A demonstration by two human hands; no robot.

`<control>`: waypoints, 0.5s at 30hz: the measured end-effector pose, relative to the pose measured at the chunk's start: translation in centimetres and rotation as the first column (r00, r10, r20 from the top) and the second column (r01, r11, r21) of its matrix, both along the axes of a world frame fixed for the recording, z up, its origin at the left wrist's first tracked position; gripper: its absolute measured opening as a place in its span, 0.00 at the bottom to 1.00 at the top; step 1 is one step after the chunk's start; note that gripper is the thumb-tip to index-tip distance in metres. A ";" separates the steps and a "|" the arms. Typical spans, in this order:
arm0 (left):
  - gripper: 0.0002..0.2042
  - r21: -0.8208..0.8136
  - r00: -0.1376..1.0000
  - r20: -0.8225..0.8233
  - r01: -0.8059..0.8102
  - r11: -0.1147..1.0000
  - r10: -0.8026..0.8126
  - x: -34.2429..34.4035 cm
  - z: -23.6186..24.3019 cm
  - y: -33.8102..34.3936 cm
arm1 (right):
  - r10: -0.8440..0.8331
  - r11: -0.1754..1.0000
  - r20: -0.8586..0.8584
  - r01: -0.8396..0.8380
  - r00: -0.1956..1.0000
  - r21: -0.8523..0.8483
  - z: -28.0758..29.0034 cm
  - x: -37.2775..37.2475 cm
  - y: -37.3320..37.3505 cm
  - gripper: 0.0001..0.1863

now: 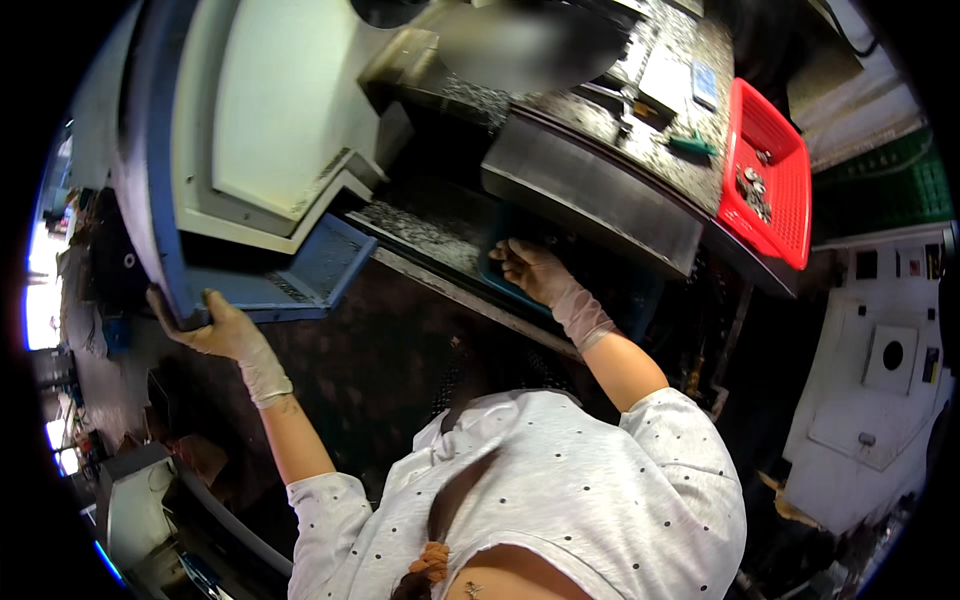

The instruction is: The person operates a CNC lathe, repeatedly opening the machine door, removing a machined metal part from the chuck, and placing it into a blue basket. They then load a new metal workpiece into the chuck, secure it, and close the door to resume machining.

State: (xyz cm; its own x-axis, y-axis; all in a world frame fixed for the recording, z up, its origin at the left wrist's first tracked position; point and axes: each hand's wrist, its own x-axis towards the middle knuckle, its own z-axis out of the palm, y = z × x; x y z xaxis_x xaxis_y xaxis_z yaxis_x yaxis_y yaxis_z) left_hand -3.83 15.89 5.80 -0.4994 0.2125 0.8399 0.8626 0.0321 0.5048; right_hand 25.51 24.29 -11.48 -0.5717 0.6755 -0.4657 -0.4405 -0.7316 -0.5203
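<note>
My left hand [215, 328], in a thin pale glove, grips the lower corner of a big blue and cream machine door [260, 160]. My right hand [535, 272], gloved too, reaches into the dark space under a grey metal shelf [590, 195] and holds the rim of a blue tray [500, 268] there. Metal shavings [420, 225] lie beside that tray inside the machine. My white dotted shirt fills the lower middle of the view.
A red plastic basket [770, 185] with several small metal parts sits at the right on a speckled work surface [650, 110], near a green-handled tool [692, 145]. A white machine cabinet [880, 370] stands at the far right. Dark floor lies below.
</note>
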 end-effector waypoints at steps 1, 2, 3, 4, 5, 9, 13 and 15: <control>0.26 -0.001 1.000 -0.022 0.012 1.000 -0.012 0.0 -0.1 0.3 | 0.048 0.999 -0.016 -0.048 0.999 0.000 2.3 -1.6 0.7 0.18; 0.26 0.011 0.999 0.011 0.051 0.999 -0.051 0.1 0.1 0.2 | 0.107 0.994 -0.039 -0.107 0.993 0.005 4.8 -3.4 1.6 0.20; 0.27 -0.011 0.999 -0.017 0.033 0.999 -0.033 0.1 0.1 0.5 | 0.156 0.988 -0.057 -0.155 0.986 0.020 6.4 -4.8 2.7 0.21; 0.26 0.011 0.996 -0.077 0.038 0.999 -0.037 -0.4 -0.1 0.4 | 0.218 0.970 -0.091 -0.206 0.972 0.130 7.5 -6.3 3.7 0.26; 0.26 0.030 0.990 -0.137 0.045 0.999 -0.041 -1.0 -0.2 0.3 | 0.240 0.958 -0.099 -0.219 0.966 0.183 9.0 -7.6 4.6 0.21; 0.26 0.020 0.987 -0.151 0.052 0.998 -0.048 -1.5 -0.7 0.3 | -0.233 0.261 0.606 -0.551 0.761 0.792 12.9 -11.5 8.0 0.10; 0.25 0.033 0.987 -0.156 0.054 0.998 -0.048 -1.4 -0.6 0.0 | -0.753 -0.054 0.380 -0.625 0.538 0.779 14.4 -13.0 14.1 0.10; 0.25 0.045 0.994 -0.091 0.068 0.997 -0.063 -1.1 -0.6 0.2 | -0.856 0.011 0.140 -0.253 0.497 0.967 14.7 -12.3 18.5 0.11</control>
State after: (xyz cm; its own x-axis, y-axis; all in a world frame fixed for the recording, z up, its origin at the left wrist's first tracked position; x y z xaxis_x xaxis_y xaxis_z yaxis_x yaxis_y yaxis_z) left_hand -4.95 16.09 5.17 -0.4084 0.2005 0.8905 0.9037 -0.0486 0.4254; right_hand 13.25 42.81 3.26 -0.0687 0.7376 0.6718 0.3984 0.6376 -0.6593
